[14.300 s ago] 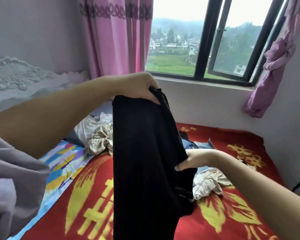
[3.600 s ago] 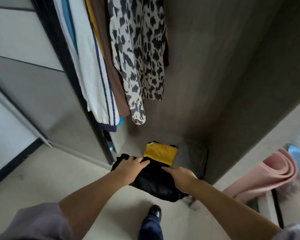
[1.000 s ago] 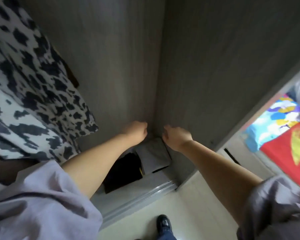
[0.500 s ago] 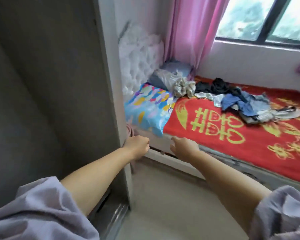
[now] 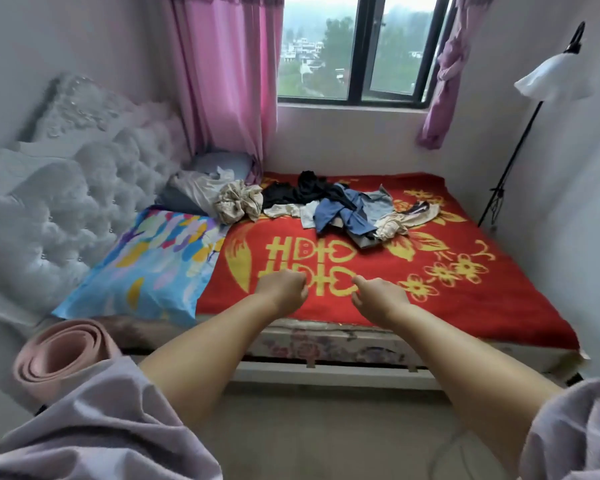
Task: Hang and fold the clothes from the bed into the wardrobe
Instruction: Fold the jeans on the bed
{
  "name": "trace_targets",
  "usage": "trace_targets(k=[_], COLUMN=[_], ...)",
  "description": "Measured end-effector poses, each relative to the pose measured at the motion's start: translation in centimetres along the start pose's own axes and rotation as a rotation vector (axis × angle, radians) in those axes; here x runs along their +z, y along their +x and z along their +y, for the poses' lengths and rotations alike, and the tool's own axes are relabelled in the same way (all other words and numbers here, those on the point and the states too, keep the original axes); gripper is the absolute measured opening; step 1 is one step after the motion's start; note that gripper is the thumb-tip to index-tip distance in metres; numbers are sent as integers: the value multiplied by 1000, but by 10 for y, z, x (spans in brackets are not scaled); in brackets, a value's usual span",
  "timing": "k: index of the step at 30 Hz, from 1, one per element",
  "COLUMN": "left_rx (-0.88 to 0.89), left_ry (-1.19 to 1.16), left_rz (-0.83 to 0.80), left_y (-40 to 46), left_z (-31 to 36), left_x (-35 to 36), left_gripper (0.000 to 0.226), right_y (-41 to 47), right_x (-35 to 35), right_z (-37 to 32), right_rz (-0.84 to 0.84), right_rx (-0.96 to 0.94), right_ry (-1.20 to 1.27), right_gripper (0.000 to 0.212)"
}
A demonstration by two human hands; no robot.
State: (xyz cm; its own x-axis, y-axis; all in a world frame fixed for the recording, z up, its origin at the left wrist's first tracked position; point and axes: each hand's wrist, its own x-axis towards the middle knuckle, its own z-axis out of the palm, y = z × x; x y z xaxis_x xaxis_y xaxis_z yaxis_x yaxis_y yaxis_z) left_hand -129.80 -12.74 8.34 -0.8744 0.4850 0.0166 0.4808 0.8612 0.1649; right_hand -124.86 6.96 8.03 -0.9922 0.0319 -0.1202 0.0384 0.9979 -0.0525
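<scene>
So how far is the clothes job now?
Nothing finished shows here. Both hands, left hand and right hand, hold nothing above the red and gold blanket. Left: the crumpled heap of black, blue and beige clothes waits near the window.

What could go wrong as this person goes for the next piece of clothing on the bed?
The clothes lie tangled in one heap, so pulling the blue garment may drag others along or off the bed. The heap lies far across the blanket, beyond both empty hands; reaching means leaning over. A rolled mat stands by the bed, perhaps easy to trip on.
</scene>
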Motion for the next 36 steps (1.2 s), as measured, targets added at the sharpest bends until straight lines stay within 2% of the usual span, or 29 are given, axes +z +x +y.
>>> trace_targets(k=[5, 11, 23, 31, 36], left_rx=[39, 70, 139, 148, 78], left_ry=[8, 8, 42, 58, 26], left_rz=[-29, -84, -174, -310, -386], left_y=[63, 149, 410, 519, 581], left_z=[35, 41, 25, 28, 24], left_x=[7, 34, 67, 127, 172], left_gripper=[29, 28, 24, 30, 30], right_y=[33, 95, 313, 405, 480], right_x=[1, 14, 5, 49, 91], right_z=[56, 98, 209, 277, 320], right_rz=[18, -15, -29, -191, -278], right_rx=[42, 73, 265, 328, 273], right_ry=[37, 60, 91, 113, 138], right_gripper=[36, 38, 35, 35, 36])
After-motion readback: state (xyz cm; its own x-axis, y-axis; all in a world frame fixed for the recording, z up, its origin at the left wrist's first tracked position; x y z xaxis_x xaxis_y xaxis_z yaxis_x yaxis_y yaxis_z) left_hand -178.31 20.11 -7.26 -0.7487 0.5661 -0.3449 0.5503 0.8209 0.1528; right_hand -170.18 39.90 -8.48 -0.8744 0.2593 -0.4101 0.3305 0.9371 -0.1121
